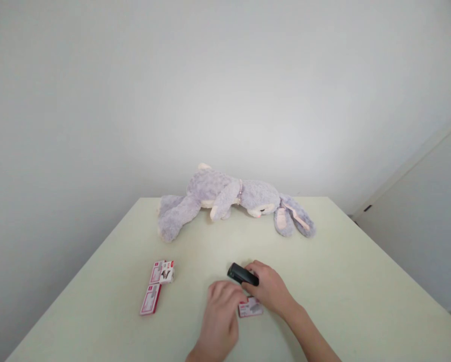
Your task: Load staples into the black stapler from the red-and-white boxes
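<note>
My right hand (267, 287) is closed around a black stapler (237, 272), which sits at a slant just above the table with its far end pointing left. My left hand (221, 318) is beside it, slightly blurred, its fingers curled together. Those fingertips meet the upper left corner of a small pink-and-white box (251, 307), probably a staple box, lying below the stapler. Whatever is between the left fingers is hidden.
At left, two pink-and-white boxes (150, 300) lie end to end, with a smaller white box (167, 272) bearing a dark picture against them. A lilac plush rabbit (210, 187) lies along the table's back edge, by the wall (225, 90). The table (108, 291) is pale green.
</note>
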